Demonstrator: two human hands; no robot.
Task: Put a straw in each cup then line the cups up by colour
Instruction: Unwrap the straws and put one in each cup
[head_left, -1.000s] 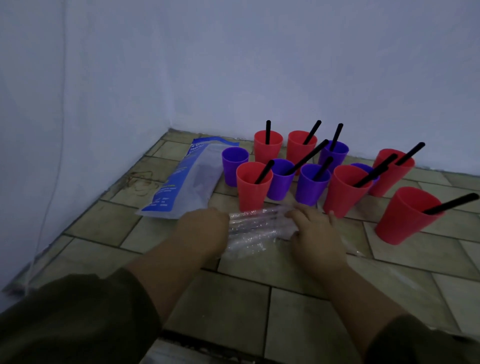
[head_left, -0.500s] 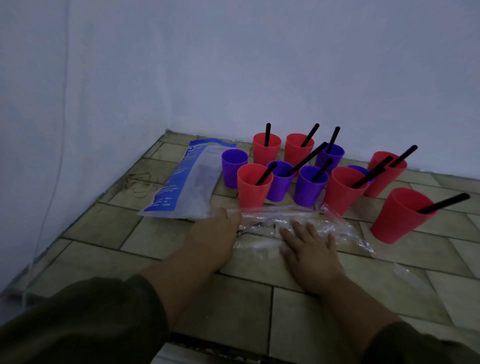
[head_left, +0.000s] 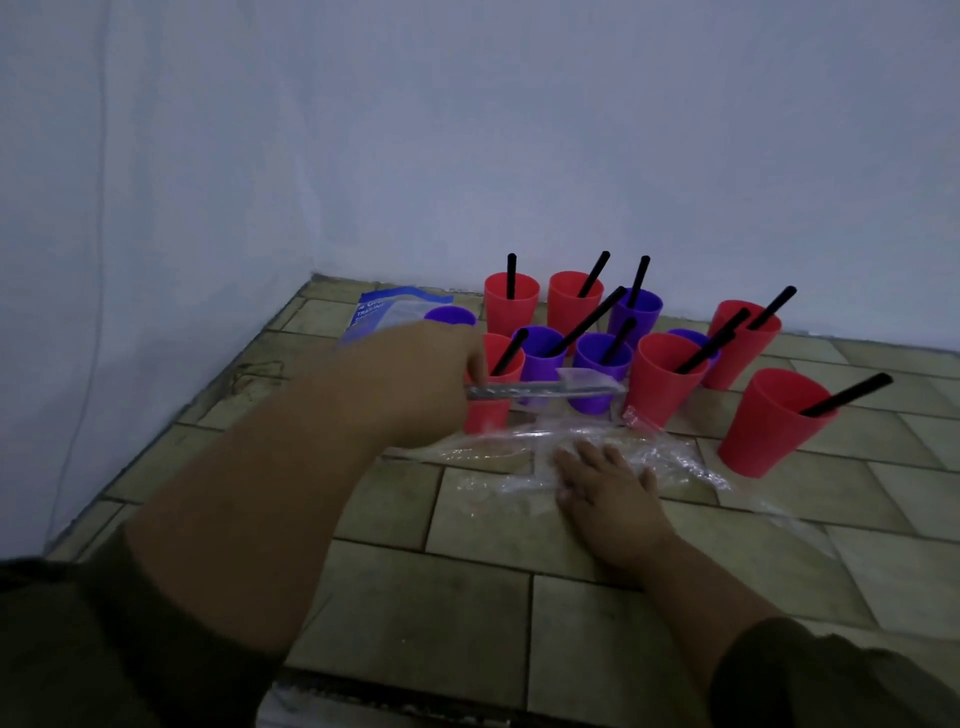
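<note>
Gripping a wrapped straw (head_left: 545, 389), my left hand (head_left: 415, 384) hangs before the near cups (head_left: 660, 384). My right hand (head_left: 605, 483) lies spread on plastic (head_left: 680, 457).

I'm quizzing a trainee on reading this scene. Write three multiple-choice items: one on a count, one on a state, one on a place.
1. How many red cups are there? A four, B six, C eight.
2. The left hand: A lies flat and empty, B pinches a wrapped straw, C lifts a red cup.
3. The right hand rests: A on a red cup, B on the left hand, C on the clear wrapper.
Key: 1 B, six red rims show; 2 B, the straw juts sideways from its grip; 3 C, the palm lies flat on it.
</note>
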